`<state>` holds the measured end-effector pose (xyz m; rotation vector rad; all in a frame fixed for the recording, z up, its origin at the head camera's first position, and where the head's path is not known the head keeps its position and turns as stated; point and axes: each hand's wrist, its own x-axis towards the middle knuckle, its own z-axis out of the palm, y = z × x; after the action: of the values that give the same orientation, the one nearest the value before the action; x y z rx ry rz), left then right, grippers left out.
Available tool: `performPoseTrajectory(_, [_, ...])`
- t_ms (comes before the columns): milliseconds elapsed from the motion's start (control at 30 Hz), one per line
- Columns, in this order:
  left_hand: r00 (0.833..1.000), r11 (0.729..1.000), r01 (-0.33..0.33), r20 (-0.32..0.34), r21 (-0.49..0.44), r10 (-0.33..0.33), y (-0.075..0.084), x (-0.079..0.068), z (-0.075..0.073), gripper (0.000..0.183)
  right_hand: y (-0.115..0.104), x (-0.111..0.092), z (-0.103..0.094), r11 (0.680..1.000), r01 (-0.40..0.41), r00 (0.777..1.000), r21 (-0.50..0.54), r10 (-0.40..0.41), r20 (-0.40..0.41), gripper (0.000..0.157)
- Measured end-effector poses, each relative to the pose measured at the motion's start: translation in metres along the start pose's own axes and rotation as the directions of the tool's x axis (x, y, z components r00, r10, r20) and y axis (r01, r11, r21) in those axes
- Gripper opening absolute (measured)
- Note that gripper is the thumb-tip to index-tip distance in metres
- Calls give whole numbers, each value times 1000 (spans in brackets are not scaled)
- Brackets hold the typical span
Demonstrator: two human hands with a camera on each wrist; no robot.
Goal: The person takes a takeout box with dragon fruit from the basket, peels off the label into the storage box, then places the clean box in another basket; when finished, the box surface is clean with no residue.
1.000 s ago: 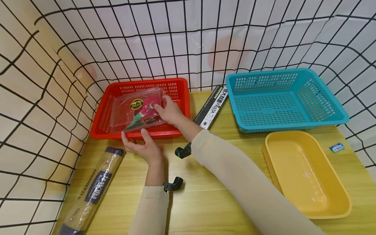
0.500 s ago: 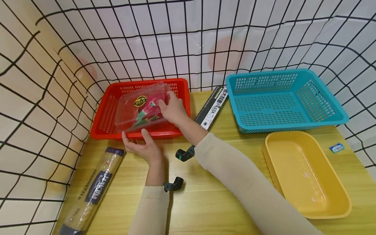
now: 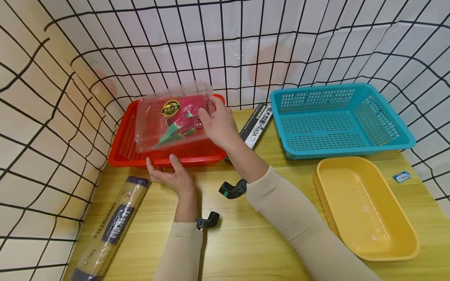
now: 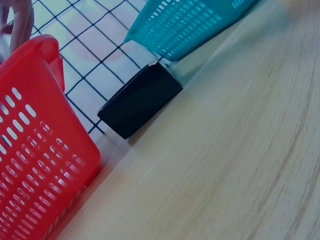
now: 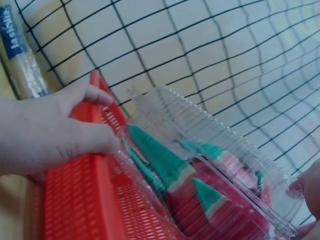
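My right hand [image 3: 221, 123] pinches the right end of a clear plastic clamshell box [image 3: 149, 117] with a black and gold label. Inside the box is a pink dragon fruit [image 5: 220, 212] with green tips, seen best in the right wrist view. The box is tilted, right end higher, over the red basket [image 3: 183, 159]; its top edge reaches past the basket's back rim in the head view. At the basket's front rim, my left hand [image 3: 175, 181] holds on with thumb and fingertips over the edge, as the right wrist view also shows.
A spaghetti pack [image 3: 116, 226] lies at the left. Behind the right hand lies a black and white pasta box [image 3: 254, 127], beside a turquoise basket [image 3: 323, 125]. A yellow tray [image 3: 365, 210] and a small blue packet [image 3: 402, 176] are at the right. Black wire mesh [image 3: 240, 50] surrounds the table.
My right hand has raised the clamshell box up and slightly right, from inside the red basket to above it, tilting its right end higher. The left hand has stayed at the rim.
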<state>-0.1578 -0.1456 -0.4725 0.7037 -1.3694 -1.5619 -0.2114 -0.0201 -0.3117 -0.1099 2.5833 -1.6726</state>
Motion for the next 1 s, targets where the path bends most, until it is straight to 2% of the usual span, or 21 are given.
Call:
performPoseTrajectory(167, [1000, 1000, -6, -4, 9, 6, 0, -1, 0, 70, 2, -15, -18, 998, 23, 1000, 50, -22, -13, 60])
performPoseTrajectory(367, [1000, 999, -21, -4, 31, 22, -3, -1, -1, 68, 10, -35, -41, 996, 6, 1000, 88, -4, -22, 60])
performPoseTrajectory(533, [1000, 999, 2, 6, 39, -2, -2, 0, -2, 72, 20, -48, -57, 988, -14, 998, 153, 22, -51, 59])
performPoseTrajectory(667, [999, 998, 36, 12, 48, -37, 0, 1, -2, 76, 29, -60, -68, 990, 7, 996, 138, 4, -85, 58])
performPoseTrajectory(800, [998, 998, 63, 11, 25, -63, 9, -3, -1, 77, 41, -72, -77, 988, 36, 994, 152, -20, -104, 58])
performPoseTrajectory(1000, [999, 997, 37, 9, -63, -37, 25, -9, 2, 73, 57, -91, -87, 979, 11, 993, 202, 12, -113, 55])
